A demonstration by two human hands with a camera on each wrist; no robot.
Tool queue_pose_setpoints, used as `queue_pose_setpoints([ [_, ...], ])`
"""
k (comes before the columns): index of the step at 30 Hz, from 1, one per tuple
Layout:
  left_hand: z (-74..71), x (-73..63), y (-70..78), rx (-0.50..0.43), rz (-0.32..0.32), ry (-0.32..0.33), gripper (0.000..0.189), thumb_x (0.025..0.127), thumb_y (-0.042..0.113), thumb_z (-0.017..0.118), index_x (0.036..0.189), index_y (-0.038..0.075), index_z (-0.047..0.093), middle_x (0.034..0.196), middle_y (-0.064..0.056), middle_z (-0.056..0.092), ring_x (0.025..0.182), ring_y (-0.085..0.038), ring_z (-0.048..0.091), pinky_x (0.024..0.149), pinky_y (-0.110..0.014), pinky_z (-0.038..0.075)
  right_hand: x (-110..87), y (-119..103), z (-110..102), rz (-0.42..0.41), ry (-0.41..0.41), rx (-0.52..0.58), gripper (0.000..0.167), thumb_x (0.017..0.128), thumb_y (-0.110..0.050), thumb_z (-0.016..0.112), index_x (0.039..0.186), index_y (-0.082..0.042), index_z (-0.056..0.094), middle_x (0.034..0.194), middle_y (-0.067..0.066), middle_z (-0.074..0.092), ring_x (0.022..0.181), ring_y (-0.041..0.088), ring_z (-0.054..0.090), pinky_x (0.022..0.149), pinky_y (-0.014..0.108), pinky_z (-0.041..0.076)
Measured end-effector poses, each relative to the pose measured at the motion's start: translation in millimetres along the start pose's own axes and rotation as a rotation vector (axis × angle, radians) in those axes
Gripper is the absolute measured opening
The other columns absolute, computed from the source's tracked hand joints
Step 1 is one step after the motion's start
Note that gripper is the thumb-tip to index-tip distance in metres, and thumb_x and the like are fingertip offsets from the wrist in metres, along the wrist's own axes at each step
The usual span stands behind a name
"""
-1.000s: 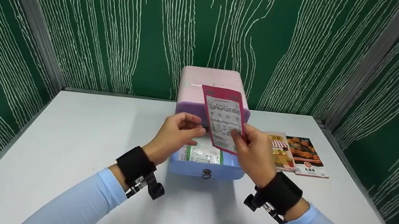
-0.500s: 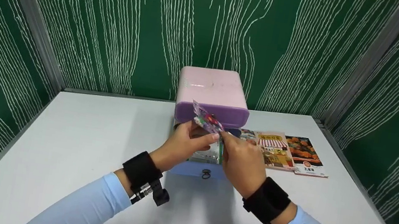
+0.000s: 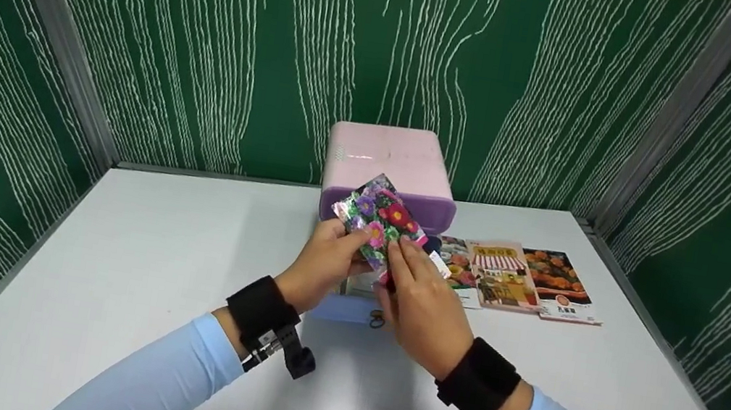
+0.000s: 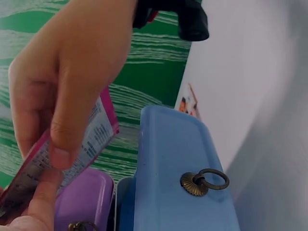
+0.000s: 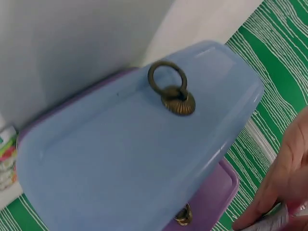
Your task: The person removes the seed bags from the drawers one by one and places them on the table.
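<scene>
Both hands hold a seed packet (image 3: 379,211) with red, pink and purple flowers on its face, above a pulled-out blue drawer (image 3: 334,308). My left hand (image 3: 319,264) pinches its left corner, thumb on the flowered face. At the lower right edge, my right hand (image 3: 426,310) grips it, fingers across the front. The left wrist view shows the packet's printed back with a pink border (image 4: 98,132). A brass ring pull (image 5: 173,91) hangs on the drawer front. Hands and packet hide most of the drawer's inside.
Behind the drawer stands the pink-topped drawer box (image 3: 388,154) with a purple upper drawer (image 3: 434,212). To its right on the white table (image 3: 186,228) lie a flowered packet (image 3: 463,257), a yellow packet with a striped awning (image 3: 506,279) and an orange-flowered packet (image 3: 558,283).
The packet has turned from its printed back to its flowered face. My left hand, earlier free beside it, now pinches it too. The right hand has shifted left and lower.
</scene>
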State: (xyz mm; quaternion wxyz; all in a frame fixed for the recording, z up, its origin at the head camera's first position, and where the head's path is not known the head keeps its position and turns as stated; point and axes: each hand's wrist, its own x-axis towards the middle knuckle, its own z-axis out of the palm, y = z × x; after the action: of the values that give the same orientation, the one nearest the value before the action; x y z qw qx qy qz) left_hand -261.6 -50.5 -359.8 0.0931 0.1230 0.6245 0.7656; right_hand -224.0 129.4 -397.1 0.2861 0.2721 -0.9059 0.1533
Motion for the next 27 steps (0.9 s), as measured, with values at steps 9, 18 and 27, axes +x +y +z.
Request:
queue_pose_setpoints([
  [9,-10.7,3.9,0.8,0.060,-0.019,0.065,0.029,0.114,0.008,0.047,0.134,-0.009,0.060,0.116,-0.012,0.075,0.096,-0.015,0.075,0.084,-0.031,0.066,4.6,7,-10,0.122,0.022,0.174,0.072,0.100,-0.029,0.081,0.154,0.009,0.053,0.159,0.033,0.052,0.149,0.053,0.050,0.122,0.066,0.041],
  [18,-22.2,8.9,-0.6,0.155,-0.025,0.005,0.025,0.112,0.007,0.054,0.129,-0.008,0.065,0.112,-0.013,0.078,0.094,-0.017,0.077,0.086,-0.039,0.068,19.6,20,-23,0.439,-0.119,0.626,0.085,0.101,0.002,0.071,0.167,0.012,0.018,0.167,0.036,0.039,0.154,0.048,0.045,0.127,0.057,0.039],
  [27,-26.2,9.7,-0.7,0.223,-0.009,-0.050,0.028,0.110,0.007,0.063,0.132,-0.009,0.065,0.125,-0.025,0.078,0.099,-0.019,0.080,0.090,-0.038,0.067,24.6,33,-24,0.681,-0.252,1.044,0.052,0.105,0.002,0.066,0.153,0.011,0.050,0.140,0.029,0.069,0.116,0.025,0.075,0.102,0.034,0.062],
])
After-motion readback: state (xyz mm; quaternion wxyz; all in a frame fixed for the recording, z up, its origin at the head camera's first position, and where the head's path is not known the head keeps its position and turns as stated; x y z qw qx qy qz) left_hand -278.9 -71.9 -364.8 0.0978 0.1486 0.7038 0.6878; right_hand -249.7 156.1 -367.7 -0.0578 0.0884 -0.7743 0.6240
